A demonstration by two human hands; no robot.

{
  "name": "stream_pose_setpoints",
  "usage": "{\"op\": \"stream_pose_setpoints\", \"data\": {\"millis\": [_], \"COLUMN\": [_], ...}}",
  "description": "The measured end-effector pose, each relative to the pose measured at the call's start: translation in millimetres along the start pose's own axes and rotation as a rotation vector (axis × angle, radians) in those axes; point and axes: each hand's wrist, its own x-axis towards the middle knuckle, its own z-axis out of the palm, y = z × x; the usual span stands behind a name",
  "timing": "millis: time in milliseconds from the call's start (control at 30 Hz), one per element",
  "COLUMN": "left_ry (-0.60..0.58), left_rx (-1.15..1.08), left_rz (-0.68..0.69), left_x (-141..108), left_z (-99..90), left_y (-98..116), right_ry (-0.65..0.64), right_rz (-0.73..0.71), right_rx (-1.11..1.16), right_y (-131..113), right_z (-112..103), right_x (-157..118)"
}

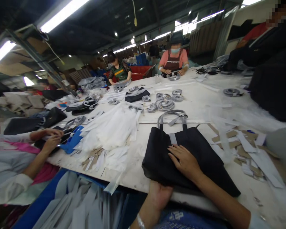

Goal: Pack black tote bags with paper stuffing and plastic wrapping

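Black bag (207, 148) at the bench (202, 106)'s near edge.
The right hand (184, 160) lies flat on it, fingers slightly spread; the left hand (160, 194) sits at its base, finger state hidden, cannot tell. Bare bench separates bag from white sheets (112, 127); blue cloth (188, 221) bears unreadable print.

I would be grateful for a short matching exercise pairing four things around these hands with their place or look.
Column one:
1. Right hand
2. Heap of thin sheets
3. Left hand
4. Handbag

Column two:
A. At the handbag's near lower edge, fingers hidden
B. Black, with looped handles
C. Laid flat on the handbag's side
D. White, on the table

Pairs: 1-C, 2-D, 3-A, 4-B.
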Motion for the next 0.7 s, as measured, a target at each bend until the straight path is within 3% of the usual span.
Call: {"op": "stream_pose_setpoints", "data": {"millis": [100, 167, 200, 267, 333, 400, 567, 700], "left_ry": [-0.018, 0.046, 0.114, 0.287, 0.401, 0.406, 0.324, 0.332], "left_rx": [-0.427, -0.703, -0.715, -0.454, -0.144, -0.012, -0.067, -0.195], "left_rz": [-0.219, -0.393, -0.442, -0.422, -0.331, -0.264, -0.230, -0.246], "left_x": [-40.2, -64.6, -72.5, -76.4, -64.4, -41.1, 17.4, 28.7], "left_z": [-25.4, -45.6, -55.6, -73.6, -87.0, -95.1, -98.4, -92.2], "left_y": [-17.5, -28.1, -32.0, -36.6, -38.1, -38.2, -41.8, -44.3], "right_ry": [0.015, 0.041, 0.053, 0.078, 0.093, 0.102, 0.139, 0.159], "right_rz": [-0.049, -0.077, -0.084, -0.094, -0.111, -0.135, -0.184, -0.211], "right_rx": [-0.064, -0.066, -0.061, -0.047, -0.036, -0.031, -0.033, -0.047], "right_y": [-1.2, -0.6, 0.1, 1.8, 3.5, 5.3, 11.1, 14.0], "right_z": [7.8, 10.1, 10.5, 10.1, 9.5, 9.6, 14.0, 16.0], "right_x": [-3.3, -5.4, -6.1, -6.9, -6.9, -6.7, -7.2, -8.2]}}
